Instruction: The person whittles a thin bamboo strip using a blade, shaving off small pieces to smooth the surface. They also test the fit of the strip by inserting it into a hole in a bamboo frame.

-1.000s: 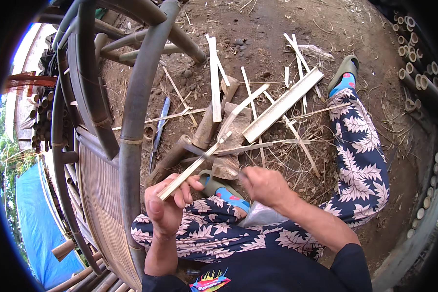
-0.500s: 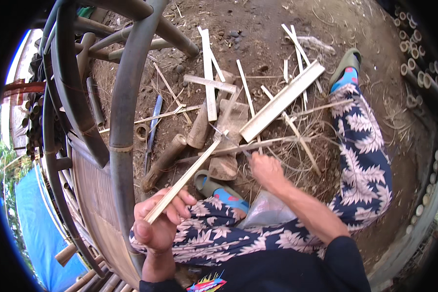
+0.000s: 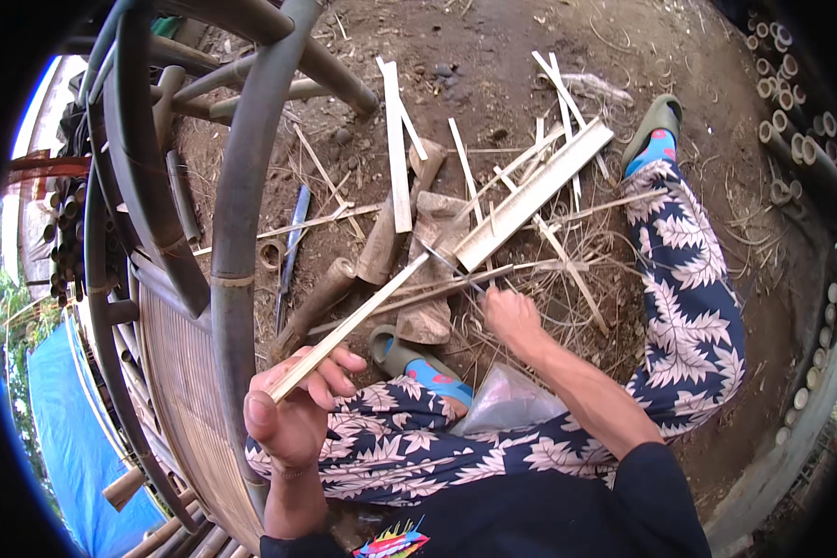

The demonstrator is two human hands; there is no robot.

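My left hand (image 3: 293, 405) is closed round the near end of a pale bamboo strip (image 3: 355, 325), its fingers loosely curled. The strip slants forward to the right, and its far end meets a thin-bladed knife (image 3: 450, 265). The knife handle is gripped in my right hand (image 3: 513, 321), mostly hidden by the fist. Under the blade and the strip's tip stands a rough brown block (image 3: 428, 321). Just right of the tip lies a wide split bamboo piece (image 3: 538, 193); a thinner loose strip (image 3: 511, 169) is beside its upper edge.
Pale slats (image 3: 397, 153), short bamboo lengths (image 3: 321, 296) and fibre shavings (image 3: 567, 298) litter the dirt floor. A dark bamboo frame (image 3: 237, 219) rises close on my left. A clear plastic bag (image 3: 510, 400) sits between my legs. Bamboo poles (image 3: 790, 139) are stacked at the far right.
The pieces at the strip's far end have come off, and a thin one now lies to the right by the wide split bamboo. The knife blade now crosses the strip's tip.
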